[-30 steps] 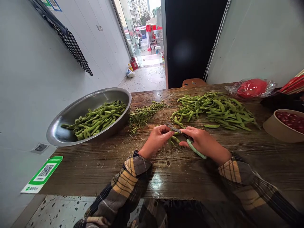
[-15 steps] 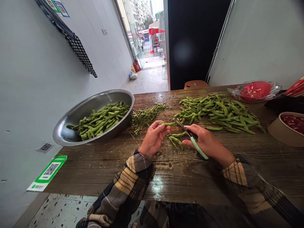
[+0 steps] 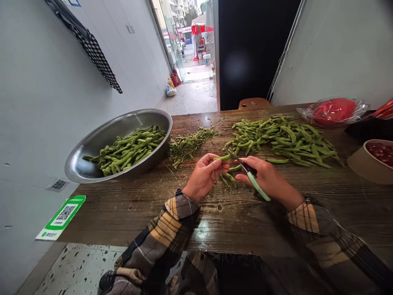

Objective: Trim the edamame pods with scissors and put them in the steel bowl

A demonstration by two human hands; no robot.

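Note:
My left hand point(image 3: 205, 176) pinches a green bean pod point(image 3: 223, 157) just above the wooden table point(image 3: 239, 229). My right hand point(image 3: 266, 178) grips scissors point(image 3: 249, 175) with pale green handles, and their blades point up-left toward the pod's end. A few loose pods point(image 3: 229, 178) lie on the table between my hands. A large pile of untrimmed pods point(image 3: 282, 141) lies beyond my right hand. A steel bowl point(image 3: 92, 143) holding trimmed pods point(image 3: 129, 149) sits at the left. A heap of cut tips point(image 3: 187, 144) lies beside the bowl.
A brown bowl of red fruit point(image 3: 374, 159) stands at the right edge, with a red item in a clear bag point(image 3: 334, 111) behind it. A white wall runs along the left, bearing a green QR sticker point(image 3: 60, 217). An open doorway lies beyond the table's far end.
My left hand has lifted a pod off the table and brought it up to the scissor blades. The right hand stayed in place with the scissors.

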